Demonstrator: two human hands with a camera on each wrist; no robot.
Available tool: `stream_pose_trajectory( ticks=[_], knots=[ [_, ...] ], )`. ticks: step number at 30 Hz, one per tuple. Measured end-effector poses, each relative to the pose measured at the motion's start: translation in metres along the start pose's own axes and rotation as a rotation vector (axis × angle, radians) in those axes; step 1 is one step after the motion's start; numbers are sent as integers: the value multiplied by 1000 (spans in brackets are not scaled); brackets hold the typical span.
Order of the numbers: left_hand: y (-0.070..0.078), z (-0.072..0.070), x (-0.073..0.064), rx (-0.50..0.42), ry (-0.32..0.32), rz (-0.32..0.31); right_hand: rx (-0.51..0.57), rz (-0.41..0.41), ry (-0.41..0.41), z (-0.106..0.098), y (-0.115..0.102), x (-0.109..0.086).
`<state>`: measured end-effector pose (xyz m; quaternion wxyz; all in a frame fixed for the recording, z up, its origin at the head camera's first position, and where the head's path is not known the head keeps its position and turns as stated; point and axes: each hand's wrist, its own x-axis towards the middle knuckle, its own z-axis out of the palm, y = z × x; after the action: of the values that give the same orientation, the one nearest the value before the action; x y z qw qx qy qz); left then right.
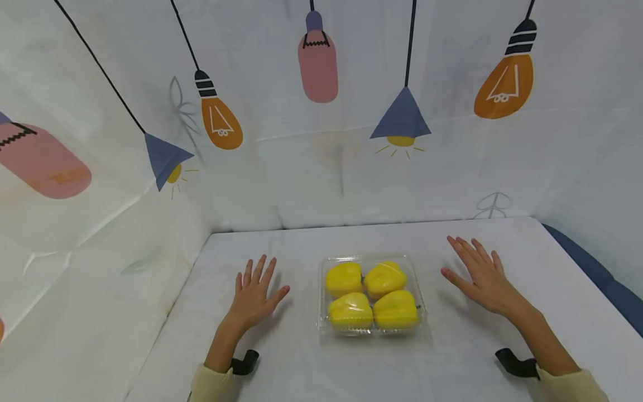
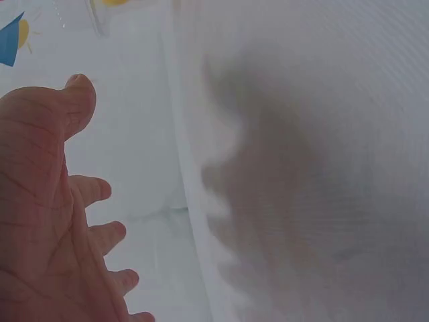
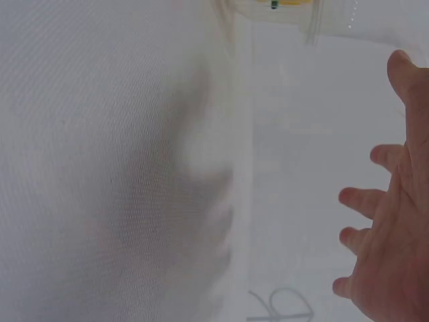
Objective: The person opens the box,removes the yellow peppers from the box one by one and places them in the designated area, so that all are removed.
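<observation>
Evidently, a clear plastic box [image 1: 374,333] sits mid-table, its walls apparently keeping four yellow peppers [image 1: 397,310] bunched two by two. The left hand [image 1: 253,296] and right hand [image 1: 484,282] hover over the white table [image 1: 372,374] on either side, fingers spread wide, gripping nothing, perhaps leaving the box unobstructed.

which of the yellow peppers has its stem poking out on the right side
The bottom-right pepper in the head view: its small dark stem shows at its right edge; none of the other three shows one there.
</observation>
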<state>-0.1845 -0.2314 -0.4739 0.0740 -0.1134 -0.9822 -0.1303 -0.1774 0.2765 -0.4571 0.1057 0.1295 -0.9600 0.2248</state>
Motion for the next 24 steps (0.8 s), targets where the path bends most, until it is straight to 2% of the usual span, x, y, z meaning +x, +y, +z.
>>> stream_pose_trajectory(
  ticks=[19,24],
  knots=[
    [15,-14,-9,-78,-23,44,60,-29,-40,-8,-16,-11],
    [16,-17,-10,-119,3,86,74,-37,-62,-9,-20,-14]
  ],
)
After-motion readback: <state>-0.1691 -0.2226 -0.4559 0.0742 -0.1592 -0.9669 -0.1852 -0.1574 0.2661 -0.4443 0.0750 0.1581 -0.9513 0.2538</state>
